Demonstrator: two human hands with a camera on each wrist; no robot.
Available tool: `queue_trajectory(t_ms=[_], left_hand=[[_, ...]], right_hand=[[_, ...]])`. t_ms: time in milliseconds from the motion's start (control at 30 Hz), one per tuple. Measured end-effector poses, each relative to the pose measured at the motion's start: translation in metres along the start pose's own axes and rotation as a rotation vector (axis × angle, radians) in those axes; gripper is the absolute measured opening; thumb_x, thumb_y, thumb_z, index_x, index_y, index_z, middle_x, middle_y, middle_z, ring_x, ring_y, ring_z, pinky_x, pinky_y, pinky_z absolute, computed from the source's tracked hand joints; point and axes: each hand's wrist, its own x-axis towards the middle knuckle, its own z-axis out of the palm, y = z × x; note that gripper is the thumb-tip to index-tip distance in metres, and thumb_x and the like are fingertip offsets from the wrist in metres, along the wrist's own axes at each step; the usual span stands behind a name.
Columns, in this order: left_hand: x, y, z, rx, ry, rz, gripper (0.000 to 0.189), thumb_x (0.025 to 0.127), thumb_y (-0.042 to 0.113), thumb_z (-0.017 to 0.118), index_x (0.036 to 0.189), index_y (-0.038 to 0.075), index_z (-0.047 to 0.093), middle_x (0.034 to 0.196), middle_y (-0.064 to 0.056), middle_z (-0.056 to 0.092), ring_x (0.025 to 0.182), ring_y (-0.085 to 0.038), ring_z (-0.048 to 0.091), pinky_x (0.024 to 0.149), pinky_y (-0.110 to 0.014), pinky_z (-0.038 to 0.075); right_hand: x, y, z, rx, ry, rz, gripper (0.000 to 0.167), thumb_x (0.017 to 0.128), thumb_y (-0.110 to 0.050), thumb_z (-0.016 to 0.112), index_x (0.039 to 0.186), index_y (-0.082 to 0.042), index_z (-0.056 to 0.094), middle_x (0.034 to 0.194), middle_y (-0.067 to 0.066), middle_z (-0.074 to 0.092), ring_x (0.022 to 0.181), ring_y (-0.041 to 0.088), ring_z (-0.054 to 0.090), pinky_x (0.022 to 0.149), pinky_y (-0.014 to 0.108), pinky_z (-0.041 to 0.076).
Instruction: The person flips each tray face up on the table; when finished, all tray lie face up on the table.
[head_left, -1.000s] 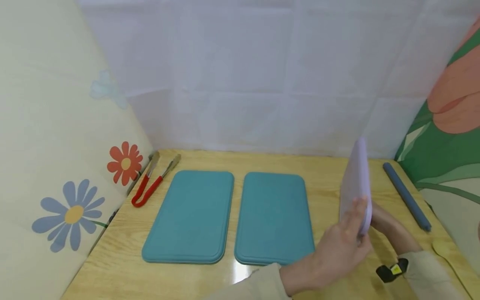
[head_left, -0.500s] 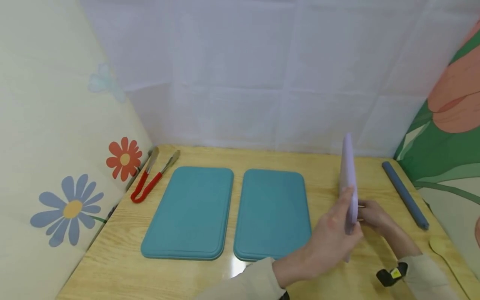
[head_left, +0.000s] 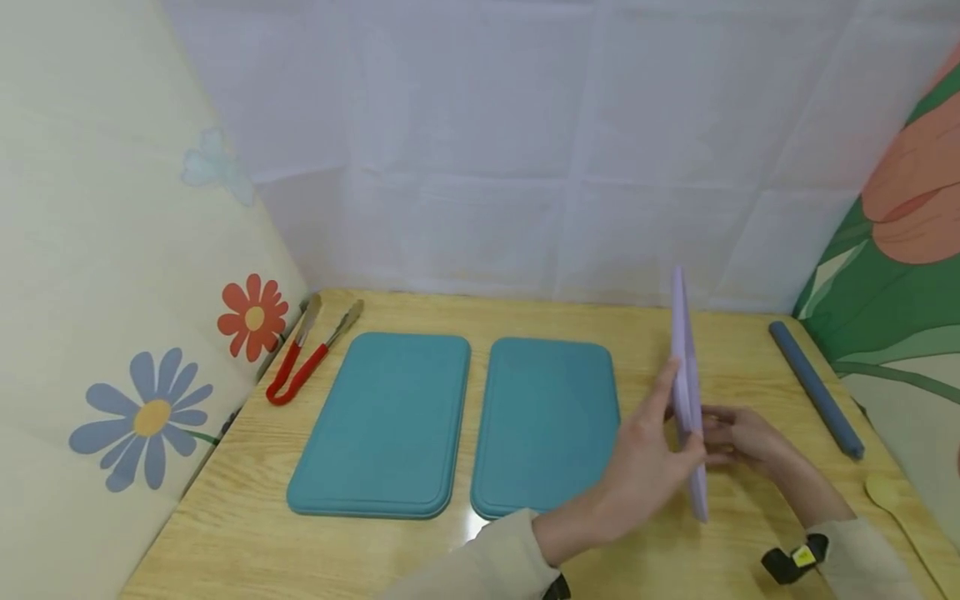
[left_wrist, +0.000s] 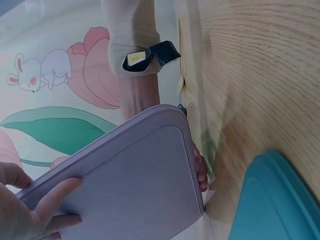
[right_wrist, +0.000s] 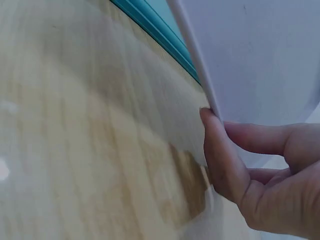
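A thin lilac rectangular panel (head_left: 684, 392) with rounded corners stands on edge above the table's right half, seen almost edge-on in the head view. My left hand (head_left: 637, 467) pinches its near long edge, fingers and thumb on opposite faces. In the left wrist view, the panel (left_wrist: 135, 185) shows a flat face with a line running inside its border. My right hand (head_left: 750, 437) is on the panel's right side. The right wrist view shows that hand (right_wrist: 270, 175) pinching the panel's edge (right_wrist: 197, 55) between thumb and fingers.
Two teal rectangular panels (head_left: 382, 425) (head_left: 547, 425) lie side by side on the wooden table (head_left: 240, 517). Red-handled tongs (head_left: 300, 367) lie at the left. A dark blue rod (head_left: 816, 387) and a pale yellow spoon (head_left: 885, 492) lie along the right edge. Fabric walls enclose the sides and back.
Both hands have carried the lilac panel left, toward the right teal panel. It has turned so that its right face shows slightly. More of the right hand's fingers has come into sight.
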Motion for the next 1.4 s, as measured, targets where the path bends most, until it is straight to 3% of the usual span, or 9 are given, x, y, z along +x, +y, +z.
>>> queue_trajectory(t_ms=[167,367,567,733,867,1000,1233,1400], left_hand=[[0.002,0.0,-0.002,-0.045,0.01,-0.032,0.088,0.09,-0.001,0.063,0.155,0.031,0.012,0.148,-0.014,0.037,0.125,-0.021,0.05,0.081,-0.017,0.051],[0.002,-0.003,-0.006,-0.145,-0.013,-0.043,0.078,0.094,0.006,0.062,0.154,0.027,0.017,0.152,-0.012,0.031,0.124,-0.021,0.05,0.081,-0.017,0.05],[0.005,-0.007,-0.018,-0.371,-0.076,-0.061,0.056,0.103,0.026,0.047,0.154,0.02,0.023,0.153,-0.004,0.033,0.12,-0.014,0.054,0.074,-0.028,0.057],[0.017,-0.013,-0.027,-0.573,-0.051,-0.122,0.05,0.099,0.018,0.056,0.146,0.01,0.04,0.144,-0.008,0.047,0.107,-0.022,0.064,0.068,-0.037,0.059],[0.027,-0.019,-0.033,-0.601,0.004,-0.25,0.051,0.092,0.014,0.067,0.139,0.008,0.051,0.137,-0.007,0.055,0.099,-0.02,0.067,0.066,-0.038,0.059],[0.035,-0.029,-0.035,-0.59,0.026,-0.361,0.054,0.087,0.01,0.072,0.137,0.004,0.052,0.135,-0.008,0.056,0.097,-0.023,0.068,0.064,-0.039,0.058],[0.047,-0.052,-0.035,-0.639,-0.028,-0.466,0.057,0.086,0.001,0.07,0.139,0.001,0.049,0.133,-0.014,0.056,0.102,-0.028,0.066,0.056,-0.034,0.058],[0.052,-0.065,-0.033,-0.573,-0.014,-0.535,0.053,0.087,0.002,0.07,0.137,0.002,0.052,0.119,-0.012,0.065,0.094,-0.025,0.069,0.054,-0.035,0.058]], right_hand=[[-0.005,0.001,0.0,0.07,-0.068,0.013,0.08,0.096,-0.003,0.056,0.147,0.014,-0.002,0.104,0.001,0.065,0.094,0.018,0.066,0.082,0.039,0.056],[-0.008,0.005,-0.006,0.103,-0.076,0.033,0.085,0.094,-0.003,0.059,0.148,0.011,-0.004,0.108,0.003,0.066,0.095,0.019,0.067,0.08,0.04,0.056],[-0.011,0.011,-0.014,0.135,-0.117,0.036,0.086,0.093,0.003,0.058,0.147,0.011,-0.007,0.11,0.0,0.065,0.096,0.019,0.066,0.079,0.043,0.057],[-0.013,0.015,-0.02,0.149,-0.138,0.028,0.086,0.092,0.004,0.059,0.147,0.012,-0.006,0.11,-0.002,0.066,0.097,0.021,0.066,0.079,0.045,0.056],[-0.017,0.017,-0.024,0.123,-0.14,0.032,0.084,0.091,0.003,0.061,0.148,0.012,0.0,0.111,-0.001,0.067,0.097,0.022,0.066,0.078,0.046,0.056],[-0.023,0.019,-0.03,0.09,-0.138,0.054,0.084,0.09,0.002,0.062,0.148,0.011,0.003,0.113,0.002,0.066,0.098,0.023,0.066,0.077,0.048,0.056],[-0.036,0.02,-0.044,-0.071,-0.053,0.081,0.087,0.087,0.001,0.066,0.148,0.012,0.005,0.116,0.013,0.066,0.093,0.022,0.067,0.071,0.047,0.057],[-0.04,0.011,-0.054,-0.213,0.019,0.11,0.084,0.087,0.0,0.066,0.148,0.012,0.009,0.11,0.015,0.066,0.09,0.022,0.066,0.066,0.044,0.058]])
